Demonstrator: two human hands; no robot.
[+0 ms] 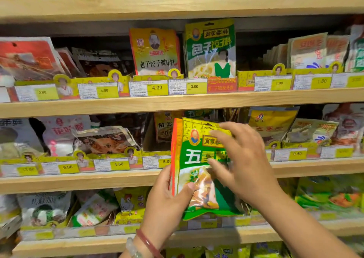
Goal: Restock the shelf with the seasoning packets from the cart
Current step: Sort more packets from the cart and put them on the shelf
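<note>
Hands [206, 179] around seasoning packets [199, 171]

Warm, yellowish indoor light is cast from above and in front, and the wooden shelf edges [177, 104] are evenly lit. Deep shadow is seen in the recesses behind the packets, darkest under the upper board. White glare is reflected off the glossy packet [199, 171] held near the centre. The shelf lines are bowed by wide-angle distortion toward the left and right edges. Fine print on the price tags [157, 87] is smeared, and the corners are blurred.
</note>
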